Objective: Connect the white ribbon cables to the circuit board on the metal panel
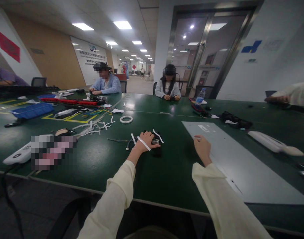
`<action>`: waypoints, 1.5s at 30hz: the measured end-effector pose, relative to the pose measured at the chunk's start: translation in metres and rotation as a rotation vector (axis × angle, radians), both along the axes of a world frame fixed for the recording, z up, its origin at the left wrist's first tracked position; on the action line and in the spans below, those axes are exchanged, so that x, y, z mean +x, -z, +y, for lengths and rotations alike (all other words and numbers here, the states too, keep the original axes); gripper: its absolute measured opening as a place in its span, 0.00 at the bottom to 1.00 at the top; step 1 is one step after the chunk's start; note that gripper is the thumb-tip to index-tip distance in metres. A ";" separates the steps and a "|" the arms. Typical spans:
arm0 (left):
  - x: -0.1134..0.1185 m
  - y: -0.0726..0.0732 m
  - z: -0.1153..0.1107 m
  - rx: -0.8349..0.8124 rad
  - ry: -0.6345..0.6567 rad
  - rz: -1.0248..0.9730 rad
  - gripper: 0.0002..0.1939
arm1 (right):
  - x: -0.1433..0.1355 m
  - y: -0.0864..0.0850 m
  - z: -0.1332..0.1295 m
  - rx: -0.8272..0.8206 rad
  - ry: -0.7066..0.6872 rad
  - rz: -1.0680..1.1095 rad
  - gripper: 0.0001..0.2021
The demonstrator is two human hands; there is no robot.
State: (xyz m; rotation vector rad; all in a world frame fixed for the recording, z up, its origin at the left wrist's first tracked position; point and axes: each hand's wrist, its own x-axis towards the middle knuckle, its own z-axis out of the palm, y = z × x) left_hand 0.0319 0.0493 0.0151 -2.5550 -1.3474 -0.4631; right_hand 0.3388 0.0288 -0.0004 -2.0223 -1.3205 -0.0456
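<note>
My left hand (145, 142) lies palm down, fingers spread, over a small dark item (155, 141) with a shiny part that shows beside the thumb. A white strip (143, 143) lies across the back of this hand. Other white strips (158, 136) are just beyond it, and a dark cable (118, 140) runs out to its left. My right hand (202, 148) is at the left edge of the grey board (241, 166), fingers curled in; whatever it may hold is too small to make out.
A white tape ring (126, 119) and a pile of white strips (97, 127) lie left of centre. Further left are a blue tray (32, 110) and a white power strip (27, 151). People sit across the green table (164, 189); a bottle (200, 97) stands there.
</note>
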 end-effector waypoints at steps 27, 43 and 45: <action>-0.016 -0.049 -0.014 0.123 0.050 -0.092 0.28 | -0.115 -0.030 -0.088 -0.021 -0.973 0.152 0.16; 0.014 -0.037 -0.020 0.060 0.119 -0.078 0.29 | -0.137 -0.032 -0.111 0.118 -1.382 -0.045 0.08; 0.025 -0.034 -0.025 0.025 0.121 -0.078 0.28 | -0.139 -0.029 -0.113 0.166 -1.418 -0.137 0.07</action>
